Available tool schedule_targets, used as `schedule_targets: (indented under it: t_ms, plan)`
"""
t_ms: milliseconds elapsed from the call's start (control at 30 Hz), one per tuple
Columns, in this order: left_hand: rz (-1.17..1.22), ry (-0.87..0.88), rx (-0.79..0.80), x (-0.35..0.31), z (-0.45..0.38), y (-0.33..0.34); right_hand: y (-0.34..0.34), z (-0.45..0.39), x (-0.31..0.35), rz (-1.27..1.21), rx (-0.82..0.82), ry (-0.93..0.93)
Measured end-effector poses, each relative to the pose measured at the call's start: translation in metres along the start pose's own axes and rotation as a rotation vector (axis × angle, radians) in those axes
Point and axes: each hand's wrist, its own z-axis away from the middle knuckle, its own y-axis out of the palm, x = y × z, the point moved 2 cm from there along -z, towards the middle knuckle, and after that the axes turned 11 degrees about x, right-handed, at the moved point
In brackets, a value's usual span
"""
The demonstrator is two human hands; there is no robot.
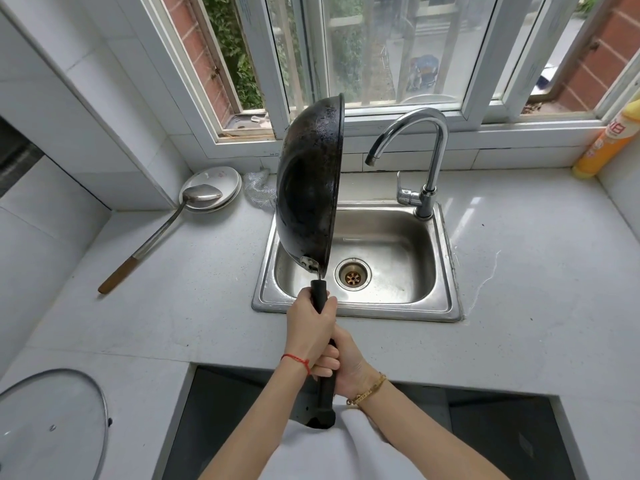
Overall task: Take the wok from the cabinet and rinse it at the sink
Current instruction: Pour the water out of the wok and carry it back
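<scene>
A black wok [308, 188] is held on edge over the left side of the steel sink [446, 306], its dark underside facing left and its rim facing the faucet [429, 147]. Its long black handle [325, 400] runs back toward me. My left hand [311, 327], with a red string at the wrist, grips the handle near the pan. My right hand [346, 365], with a gold bracelet, grips it just behind. No water runs from the faucet. The sink basin is empty, with a brass drain [352, 278].
A metal ladle [162, 233] rests on white plates [221, 181] at the back left, beside a steel scourer [258, 190]. A glass lid [52, 427] lies at the near left. A yellow bottle [606, 143] stands at the back right. Windows rise behind the sink.
</scene>
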Motion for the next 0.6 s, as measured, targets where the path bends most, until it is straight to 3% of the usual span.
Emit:
schedule_targets:
  t_ms: [233,600]
  plan:
    - [0.027,-0.032,0.017,0.003,0.002,0.007,0.000,0.008,0.002,-0.032,-0.072,0.010]
    - [0.031,-0.026,-0.010,0.004,0.007,0.009,0.000,0.014,0.001,0.014,-0.021,0.039]
